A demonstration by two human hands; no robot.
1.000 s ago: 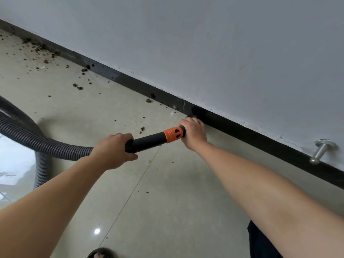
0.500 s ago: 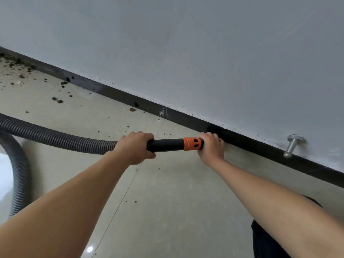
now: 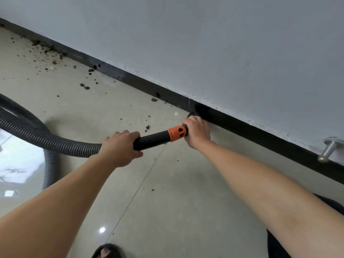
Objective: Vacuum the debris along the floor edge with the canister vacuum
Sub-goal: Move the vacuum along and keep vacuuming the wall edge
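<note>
Head view. L hand [image 3: 121, 148] is wrapped round the rear end of the black wand [image 3: 152, 139], fingers curled over the top. R hand [image 3: 197, 133] grips the front end just ahead of the orange collar [image 3: 177, 133], fingers closed round it. Nozzle tip [image 3: 194, 114] shows just beyond the R knuckles, at the foot of the black skirting [image 3: 130, 79]; contact can't be confirmed. Grey ribbed hose [image 3: 46, 140] runs off behind L hand and loops down on its outer side. Debris [image 3: 48, 51]: dark crumbs thick along the skirting well beyond L hand, thinner nearer; reddish chip [image 3: 153, 99] lies beyond the wand, near the skirting. Metal door stop [image 3: 329, 149] on the wall, well outboard of R hand. Sandalled foot [image 3: 106, 252] on the tile floor [image 3: 167, 202], below L forearm.
</note>
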